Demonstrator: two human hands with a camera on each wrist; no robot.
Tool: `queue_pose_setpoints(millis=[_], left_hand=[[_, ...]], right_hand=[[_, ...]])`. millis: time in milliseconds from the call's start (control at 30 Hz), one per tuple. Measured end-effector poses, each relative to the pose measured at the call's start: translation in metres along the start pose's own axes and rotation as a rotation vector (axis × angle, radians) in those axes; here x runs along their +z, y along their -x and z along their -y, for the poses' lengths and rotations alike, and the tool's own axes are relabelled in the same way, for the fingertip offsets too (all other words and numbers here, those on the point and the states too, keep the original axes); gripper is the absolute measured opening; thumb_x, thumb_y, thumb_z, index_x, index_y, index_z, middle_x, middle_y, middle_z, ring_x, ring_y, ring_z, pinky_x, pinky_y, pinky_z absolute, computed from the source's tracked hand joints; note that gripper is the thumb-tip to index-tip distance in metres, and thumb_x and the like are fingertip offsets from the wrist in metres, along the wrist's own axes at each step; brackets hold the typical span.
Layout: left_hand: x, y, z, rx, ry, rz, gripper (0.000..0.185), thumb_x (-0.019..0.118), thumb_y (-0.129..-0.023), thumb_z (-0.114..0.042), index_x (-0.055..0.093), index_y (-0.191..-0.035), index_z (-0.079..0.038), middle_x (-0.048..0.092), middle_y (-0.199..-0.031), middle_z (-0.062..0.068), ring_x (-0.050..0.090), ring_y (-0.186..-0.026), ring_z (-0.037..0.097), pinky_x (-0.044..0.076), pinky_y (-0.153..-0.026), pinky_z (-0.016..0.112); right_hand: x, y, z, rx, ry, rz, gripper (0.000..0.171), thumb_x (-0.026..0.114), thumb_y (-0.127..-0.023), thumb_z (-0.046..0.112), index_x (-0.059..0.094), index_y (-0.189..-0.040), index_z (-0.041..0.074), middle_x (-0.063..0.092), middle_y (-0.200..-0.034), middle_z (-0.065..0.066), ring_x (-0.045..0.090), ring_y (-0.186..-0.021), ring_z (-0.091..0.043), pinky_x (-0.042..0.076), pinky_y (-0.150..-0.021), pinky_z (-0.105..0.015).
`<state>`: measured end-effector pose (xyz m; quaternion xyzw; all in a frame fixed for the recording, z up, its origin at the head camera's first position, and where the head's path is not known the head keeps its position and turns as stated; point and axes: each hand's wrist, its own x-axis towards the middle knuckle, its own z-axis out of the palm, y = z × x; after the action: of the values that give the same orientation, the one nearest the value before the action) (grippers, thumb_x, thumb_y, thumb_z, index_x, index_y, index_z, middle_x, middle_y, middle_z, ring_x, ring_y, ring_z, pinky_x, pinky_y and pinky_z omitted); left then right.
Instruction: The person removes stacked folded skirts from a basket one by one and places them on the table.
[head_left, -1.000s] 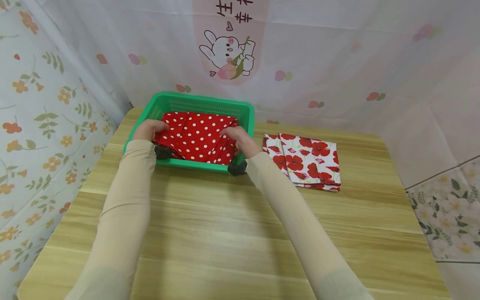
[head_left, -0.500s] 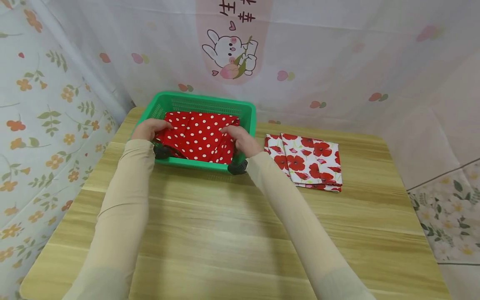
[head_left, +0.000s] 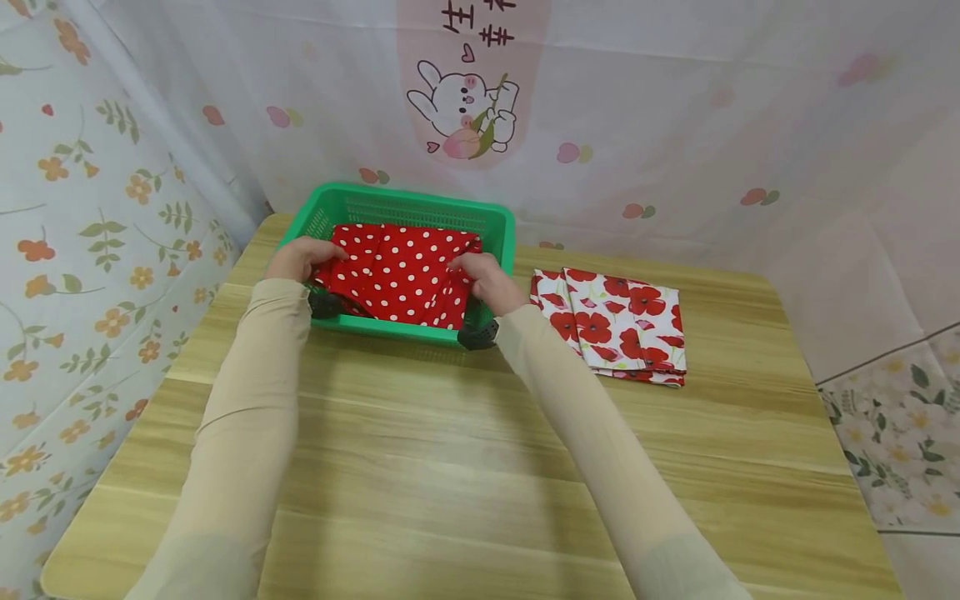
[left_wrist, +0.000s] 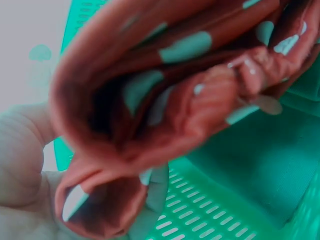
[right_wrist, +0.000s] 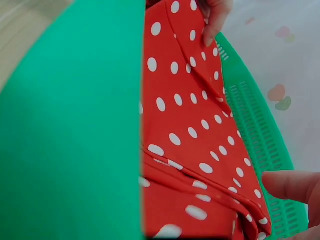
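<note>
A red cloth with white dots (head_left: 401,271) lies in a green plastic basket (head_left: 420,202) at the table's back left. My left hand (head_left: 298,257) grips the cloth's left edge by the basket's left rim. In the left wrist view the bunched folds of the cloth (left_wrist: 165,100) press against my palm (left_wrist: 20,165). My right hand (head_left: 487,282) holds the cloth's right edge inside the basket's right wall. The right wrist view shows the dotted cloth (right_wrist: 190,130) along the basket wall (right_wrist: 75,130), my right thumb (right_wrist: 292,187) beside its near corner, and the left hand's fingers (right_wrist: 215,17) at its far end.
A folded white cloth with red poppies (head_left: 611,321) lies on the wooden table (head_left: 450,467) just right of the basket. Printed curtains hang close behind the table and along its left side. The near half of the table is bare wood.
Both hands stay on the cloth's edges. The cloth has gathered a few more creases between them, and the right hand has shifted slightly toward the basket's right wall.
</note>
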<state>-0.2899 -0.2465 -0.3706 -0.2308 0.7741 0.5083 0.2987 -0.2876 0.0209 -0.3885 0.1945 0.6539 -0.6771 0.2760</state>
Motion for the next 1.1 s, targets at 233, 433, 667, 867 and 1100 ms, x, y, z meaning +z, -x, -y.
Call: queue_pose_setpoints(millis=[233, 433, 667, 867, 1100], left_hand=[[0.001, 0.004, 0.0, 0.031, 0.002, -0.001, 0.065, 0.051, -0.094, -0.021, 0.017, -0.14, 0.01, 0.053, -0.072, 0.0, 0.058, -0.055, 0.008, 0.055, -0.062, 0.024], [0.002, 0.004, -0.001, 0.066, 0.011, -0.043, 0.067, 0.054, -0.092, -0.019, 0.016, -0.139, 0.009, 0.053, -0.079, 0.003, 0.057, -0.054, 0.007, 0.055, -0.06, 0.023], [-0.005, 0.011, -0.007, 0.114, 0.039, -0.034, 0.068, 0.053, -0.093, -0.019, 0.015, -0.141, 0.009, 0.052, -0.085, 0.003, 0.058, -0.055, 0.006, 0.055, -0.06, 0.023], [-0.011, 0.021, -0.013, 0.128, 0.093, 0.035, 0.068, 0.051, -0.094, -0.021, 0.013, -0.143, 0.007, 0.056, -0.068, -0.004, 0.062, -0.057, 0.008, 0.055, -0.062, 0.024], [-0.011, 0.041, -0.016, 0.169, 0.171, 0.006, 0.072, 0.055, -0.093, -0.025, 0.015, -0.145, 0.003, 0.057, -0.075, -0.005, 0.063, -0.061, 0.007, 0.055, -0.064, 0.025]], right_hand=[[0.007, -0.028, -0.005, -0.075, 0.006, -0.068, 0.037, 0.064, -0.083, -0.002, 0.049, -0.117, -0.005, 0.059, -0.112, -0.015, 0.064, -0.096, -0.029, 0.055, -0.079, -0.038], [0.008, -0.024, -0.004, -0.152, 0.05, -0.097, 0.037, 0.066, -0.08, -0.006, 0.05, -0.113, -0.009, 0.062, -0.107, -0.019, 0.066, -0.093, -0.03, 0.055, -0.078, -0.039], [0.006, -0.007, 0.008, -0.153, 0.046, -0.071, 0.038, 0.06, -0.086, -0.002, 0.049, -0.122, -0.009, 0.06, -0.118, -0.02, 0.062, -0.105, -0.031, 0.052, -0.085, -0.037], [-0.001, -0.004, 0.016, -0.173, -0.051, -0.027, 0.04, 0.058, -0.086, -0.005, 0.048, -0.124, -0.009, 0.06, -0.117, -0.022, 0.062, -0.101, -0.031, 0.05, -0.088, -0.039], [-0.011, 0.018, 0.028, -0.229, -0.022, 0.084, 0.041, 0.054, -0.09, -0.003, 0.046, -0.129, -0.005, 0.057, -0.117, -0.016, 0.061, -0.086, -0.022, 0.048, -0.092, -0.04]])
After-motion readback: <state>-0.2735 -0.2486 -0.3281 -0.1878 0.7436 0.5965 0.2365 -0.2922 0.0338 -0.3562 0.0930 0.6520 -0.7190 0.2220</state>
